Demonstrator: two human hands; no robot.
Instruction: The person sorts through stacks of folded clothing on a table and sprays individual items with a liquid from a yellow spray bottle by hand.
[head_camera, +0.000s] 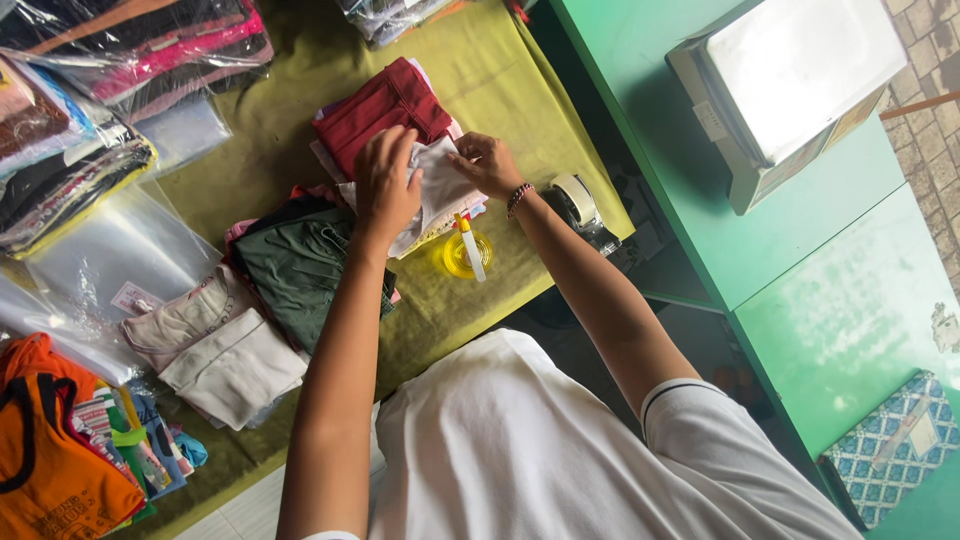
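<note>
Olive tablecloth (480, 70), white garment (440, 185) between left hand (385, 185), right hand (487, 163)

We press our left hand (386, 187) and right hand (487, 165) onto a folded white cloth garment (440, 185) atop the stack near the desk's (480, 70) far edge.

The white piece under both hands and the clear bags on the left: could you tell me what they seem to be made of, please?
White piece: seemingly soft woven or knit fabric, matte; it creases under the left hand and right hand. Clear bags: likely thin plastic film, glossy, see-through.
</note>
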